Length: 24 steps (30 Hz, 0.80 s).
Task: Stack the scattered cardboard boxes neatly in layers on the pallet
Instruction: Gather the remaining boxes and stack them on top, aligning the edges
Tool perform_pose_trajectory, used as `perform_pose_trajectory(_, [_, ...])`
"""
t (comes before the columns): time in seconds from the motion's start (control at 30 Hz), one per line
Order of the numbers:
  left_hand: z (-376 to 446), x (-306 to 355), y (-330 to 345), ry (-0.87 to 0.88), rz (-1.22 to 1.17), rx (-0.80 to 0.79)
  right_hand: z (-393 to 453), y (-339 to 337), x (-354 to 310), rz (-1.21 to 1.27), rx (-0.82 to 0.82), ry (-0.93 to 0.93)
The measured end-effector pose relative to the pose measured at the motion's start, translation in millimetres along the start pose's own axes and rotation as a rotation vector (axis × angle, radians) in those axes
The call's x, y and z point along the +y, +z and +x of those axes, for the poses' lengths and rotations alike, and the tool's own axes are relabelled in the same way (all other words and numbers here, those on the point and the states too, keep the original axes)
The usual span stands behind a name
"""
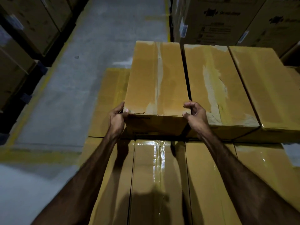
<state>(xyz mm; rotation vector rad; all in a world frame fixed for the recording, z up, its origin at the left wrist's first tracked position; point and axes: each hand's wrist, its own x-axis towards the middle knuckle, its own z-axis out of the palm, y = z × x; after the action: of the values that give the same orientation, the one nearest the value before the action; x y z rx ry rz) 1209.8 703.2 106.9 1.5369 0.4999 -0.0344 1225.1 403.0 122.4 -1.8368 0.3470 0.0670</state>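
A long brown cardboard box [155, 78] with a taped seam lies lengthwise in front of me on a lower layer of boxes [159, 176]. My left hand [117, 118] grips its near left corner, thumb on the top edge. My right hand [195, 113] grips its near right corner, fingers curled at the top edge. Two like boxes [215, 85] [266, 85] lie side by side to its right in the same upper layer, a narrow gap between the held box and the nearer one. The pallet itself is hidden under the boxes.
Another lower-layer box [110, 98] shows to the left of the held box. A concrete aisle [97, 51] with yellow floor lines runs ahead. Stacked cartons [27, 30] line the left side, and printed cartons [227, 18] stand at the back right.
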Motion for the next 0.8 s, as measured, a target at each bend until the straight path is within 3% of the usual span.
perform_pose_trajectory(0.2, [-3,-24,6,0.011,-0.001,0.006,7,-4,14,-0.114,0.026,-0.019])
perform_pose_trajectory(0.37, [-10,-44,4,0.035,0.094,-0.006,18,-10,17,-0.451,-0.018,-0.06])
perform_pose_trajectory(0.53, [-7,-58,1,0.083,0.146,-0.01,-3,-45,10,-0.826,0.019,-0.304])
perform_pose_trajectory(0.67, [-7,-54,4,0.064,0.088,-0.016,-9,-73,41,-1.071,-0.171,-0.35])
perform_pose_trajectory(0.8, [-6,-54,8,0.068,0.071,0.005,-12,-77,61,-0.948,-0.164,-0.391])
